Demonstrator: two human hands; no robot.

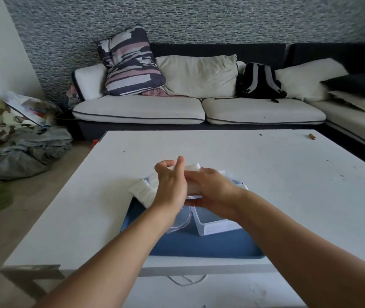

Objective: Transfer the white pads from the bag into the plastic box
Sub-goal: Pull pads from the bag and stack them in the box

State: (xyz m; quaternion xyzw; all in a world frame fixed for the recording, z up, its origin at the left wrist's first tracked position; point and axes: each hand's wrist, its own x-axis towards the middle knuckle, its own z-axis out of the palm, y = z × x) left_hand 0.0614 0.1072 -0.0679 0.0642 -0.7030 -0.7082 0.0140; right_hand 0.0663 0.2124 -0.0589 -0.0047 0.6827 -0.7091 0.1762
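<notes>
Both of my hands meet over the middle of the white table. My left hand (170, 182) and my right hand (213, 189) together hold a stack of white pads (192, 168), whose far end shows above my fingers. A clear plastic bag (182, 221) hangs under my hands. More white pads (144, 192) lie to the left on the table. The clear plastic box (215, 226) stands just below my right hand, on a blue lid or mat (201, 245). My hands hide the inside of the box.
The white table (266, 185) has a small brown object (312, 136) at its far right corner. Behind it stands a sofa with cushions and a black backpack (259, 82). Clothes and bags (21, 138) lie on the floor at left.
</notes>
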